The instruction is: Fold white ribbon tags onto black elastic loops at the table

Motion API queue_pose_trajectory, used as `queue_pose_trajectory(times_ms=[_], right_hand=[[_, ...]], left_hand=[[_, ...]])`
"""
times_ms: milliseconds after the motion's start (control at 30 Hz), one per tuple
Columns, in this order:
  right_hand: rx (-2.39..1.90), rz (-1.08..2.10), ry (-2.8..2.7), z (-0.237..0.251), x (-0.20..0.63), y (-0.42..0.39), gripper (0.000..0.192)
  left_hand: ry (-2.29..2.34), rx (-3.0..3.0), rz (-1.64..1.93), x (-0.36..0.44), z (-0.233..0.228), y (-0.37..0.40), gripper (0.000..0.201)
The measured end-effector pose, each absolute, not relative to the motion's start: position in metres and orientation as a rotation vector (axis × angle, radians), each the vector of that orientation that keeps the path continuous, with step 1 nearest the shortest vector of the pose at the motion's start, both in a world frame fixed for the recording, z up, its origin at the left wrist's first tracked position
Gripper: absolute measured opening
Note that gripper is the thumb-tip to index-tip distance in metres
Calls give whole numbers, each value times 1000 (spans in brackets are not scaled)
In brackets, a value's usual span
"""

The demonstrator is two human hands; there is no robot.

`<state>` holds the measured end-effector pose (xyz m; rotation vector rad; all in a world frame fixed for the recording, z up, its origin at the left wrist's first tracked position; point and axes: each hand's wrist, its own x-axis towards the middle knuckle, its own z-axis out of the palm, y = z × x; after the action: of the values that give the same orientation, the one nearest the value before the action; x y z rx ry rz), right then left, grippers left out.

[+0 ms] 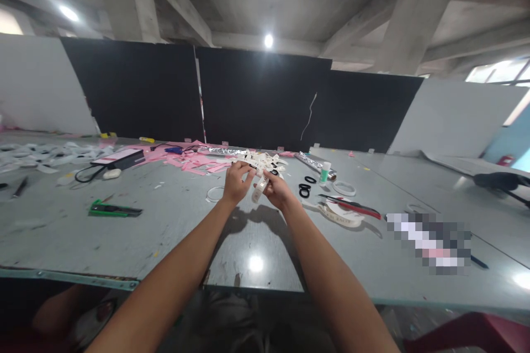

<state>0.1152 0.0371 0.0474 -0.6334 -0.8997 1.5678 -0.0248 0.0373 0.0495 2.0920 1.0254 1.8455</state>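
The white strip point(257, 193) is held between the two hands above the worktop point(186, 248). By the fingers of the right hand point(278, 190) it is pinched from the side, with the thumb laid close to it and the other fingers curled beneath; its lower end is left hanging in the space between the hands. By the fingers of the left hand point(237, 183), which are bent and brought nearly together at the tips, the strip's upper end is pinched, a small dark patch showing just beside them; the exact contact is too small to be made out. Just beyond both sets of fingers, a pile of white strips point(267, 160) is heaped, and pink strips point(199, 165) are spread beyond and to the left. To the right of the fingers, black rings point(305, 187) are grouped, with a white and green tube point(325, 174) stood upright farther off and a red-handled tool point(364, 209) laid nearer. Well to the left, a green cutter point(110, 209) is laid flat.
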Motion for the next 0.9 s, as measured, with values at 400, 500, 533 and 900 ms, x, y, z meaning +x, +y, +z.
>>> queue_pose_trajectory(times_ms=[400, 500, 533, 900], right_hand=[[-649, 1444, -910, 47, 114, 38, 12], [-684, 1420, -891, 46, 113, 39, 16], [-688, 1419, -899, 45, 113, 40, 15], [-730, 1381, -1126, 41, 115, 41, 14]], left_hand=[[1143, 2106, 1845, -23, 41, 52, 4], [1173, 1990, 1787, -22, 39, 56, 8], [1181, 1957, 1771, -21, 39, 56, 10], [1105, 1588, 1546, -18, 36, 60, 23]])
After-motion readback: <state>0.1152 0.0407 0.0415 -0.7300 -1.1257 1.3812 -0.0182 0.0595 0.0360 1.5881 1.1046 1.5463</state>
